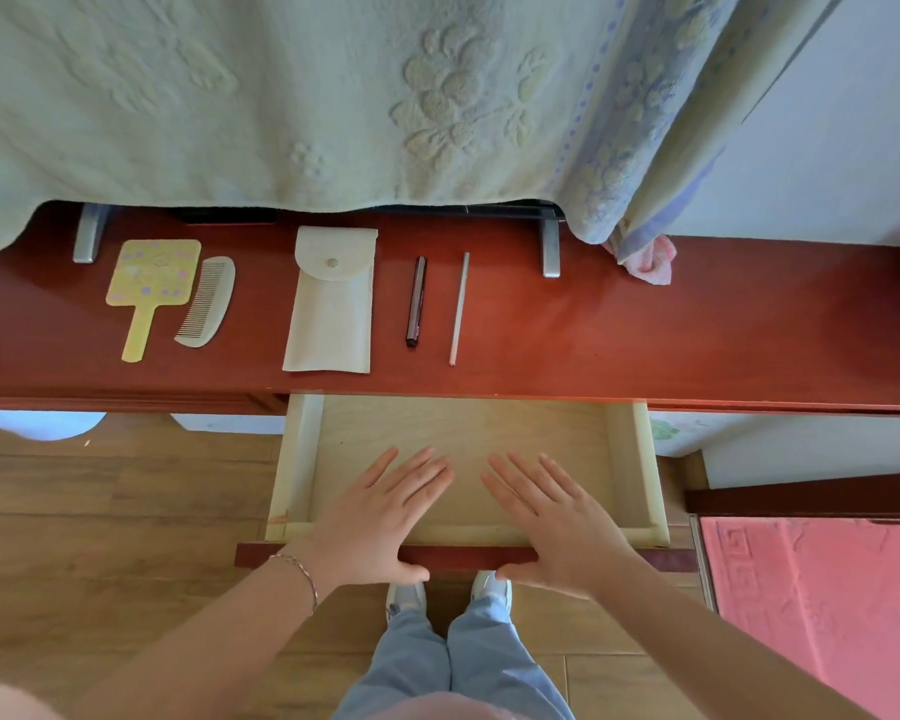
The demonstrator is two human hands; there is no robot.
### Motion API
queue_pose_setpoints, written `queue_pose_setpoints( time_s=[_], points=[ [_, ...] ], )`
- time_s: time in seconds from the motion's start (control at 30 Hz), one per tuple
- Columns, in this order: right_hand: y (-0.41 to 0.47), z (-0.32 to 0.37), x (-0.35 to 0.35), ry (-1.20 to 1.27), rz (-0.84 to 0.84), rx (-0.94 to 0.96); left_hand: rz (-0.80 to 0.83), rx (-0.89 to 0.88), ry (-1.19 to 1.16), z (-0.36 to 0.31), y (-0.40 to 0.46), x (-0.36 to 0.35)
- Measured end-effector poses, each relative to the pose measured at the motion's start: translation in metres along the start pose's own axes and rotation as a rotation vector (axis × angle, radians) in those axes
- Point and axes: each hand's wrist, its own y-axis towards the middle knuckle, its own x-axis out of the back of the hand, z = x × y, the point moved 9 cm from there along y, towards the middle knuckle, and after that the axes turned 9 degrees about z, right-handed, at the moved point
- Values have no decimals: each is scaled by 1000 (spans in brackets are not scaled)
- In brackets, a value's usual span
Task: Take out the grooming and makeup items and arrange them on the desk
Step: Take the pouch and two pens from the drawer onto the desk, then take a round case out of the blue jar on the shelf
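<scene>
Five grooming and makeup items lie in a neat row on the red-brown wooden desk (645, 324), while both hands rest on the pulled-out, empty pale wooden drawer (463, 433).

Beyond the drawer's back edge, the cream snap-button pouch (331, 304), the dark slim makeup pen (415, 301) and the thin pale pencil (459, 309) lie parallel and apart, seemingly so each stays easy to see; further left of the drawer, the yellow paddle-shaped hand mirror (149, 283) lies just beside the cream curved comb (206, 304). The left hand (380, 517) and right hand (552, 517) lie flat, fingers spread and grasping nothing, thumbs hooked under the drawer's red front panel (468, 556), a placement that suggests they are poised to push it shut. Behind the row hangs a pale green embossed towel (281, 96).
</scene>
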Motion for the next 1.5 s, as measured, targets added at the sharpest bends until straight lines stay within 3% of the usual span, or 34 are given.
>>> queue_pose_setpoints(
  time_s=[0.4, 0.93, 1.2, 1.37, 1.5],
  points=[
    [37, -43, 59, -120, -265, -172, -170, 192, 64, 54, 32, 44],
    [65, -59, 77, -127, -575, -226, -465, 202, 7, 75, 61, 63],
    [76, -58, 75, -152, -529, -335, -501, 218, 14, 74, 65, 63],
    [57, -60, 84, 24, -492, -337, -424, 195, -56, 63, 63, 82],
    [5, -74, 72, 104, -454, -472, -463, 112, -119, 37, 65, 116]
  ],
)
